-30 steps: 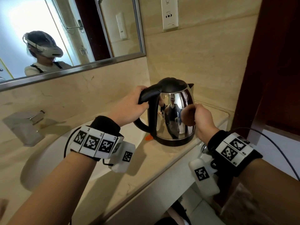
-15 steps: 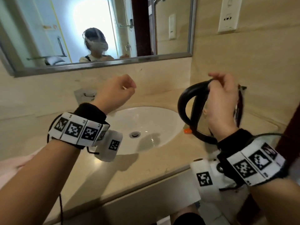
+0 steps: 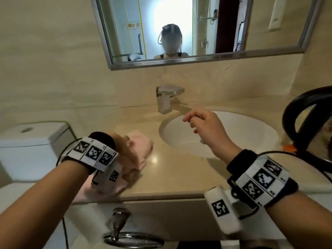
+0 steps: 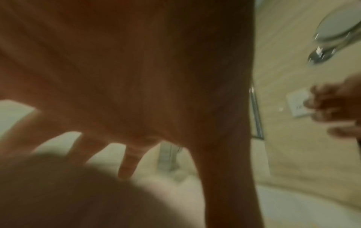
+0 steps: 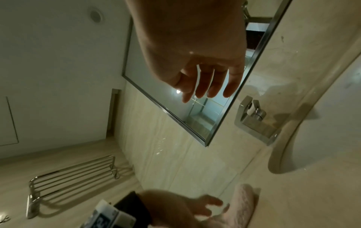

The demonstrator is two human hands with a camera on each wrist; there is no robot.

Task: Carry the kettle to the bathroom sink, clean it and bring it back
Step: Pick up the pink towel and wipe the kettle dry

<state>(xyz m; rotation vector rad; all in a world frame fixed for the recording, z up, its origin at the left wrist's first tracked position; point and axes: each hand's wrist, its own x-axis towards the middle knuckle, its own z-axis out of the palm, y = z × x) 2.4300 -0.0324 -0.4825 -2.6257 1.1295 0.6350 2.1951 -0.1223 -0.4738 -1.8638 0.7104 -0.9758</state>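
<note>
The steel kettle (image 3: 305,130) with its black handle stands on the counter at the far right edge of the head view, cut off by the frame. My right hand (image 3: 199,123) hovers over the white sink basin (image 3: 242,133), left of the kettle, fingers relaxed and empty; the right wrist view shows that right hand (image 5: 207,80) with its fingers hanging loose. My left hand (image 3: 127,150) reaches down onto a pink cloth (image 3: 142,146) lying on the counter left of the basin. Its fingers (image 4: 129,162) are spread and straight over the cloth (image 4: 78,192). Motion blur hides whether they touch it.
A chrome faucet (image 3: 165,99) stands behind the basin under a wall mirror (image 3: 179,29). A white toilet (image 3: 30,146) sits at the left. A towel ring (image 3: 133,239) hangs below the counter's front edge. A metal towel rack (image 5: 72,172) is on the wall.
My right hand has let go of the kettle handle and moved left over the basin. My left hand has dropped to the pink cloth. The head view has turned left.
</note>
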